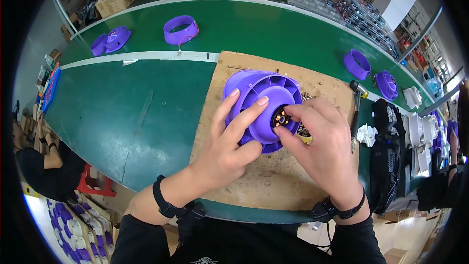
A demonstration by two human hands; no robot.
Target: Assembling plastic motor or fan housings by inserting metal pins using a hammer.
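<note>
A round purple plastic fan housing [250, 89] with ribs around its ring rests tilted on a worn wooden board. My left hand [222, 151] steadies it, with the index and middle fingers stretched over its face and the thumb by the near rim. In the housing's central hub sits a dark motor stator [280, 117] with copper windings. My right hand [322, 137] pinches at the edge of this stator between thumb and forefinger. A small yellowish dish of metal parts [306, 139] is partly hidden behind my right fingers.
Beneath lies the wooden board [273, 186] on a green table [112, 102]. A hammer [358, 89] and a screwdriver [353, 137] lie at its right edge, beside crumpled white paper [366, 135] and a black bag [383, 166]. Purple rings [181, 30] stand on the green belt [273, 22] beyond.
</note>
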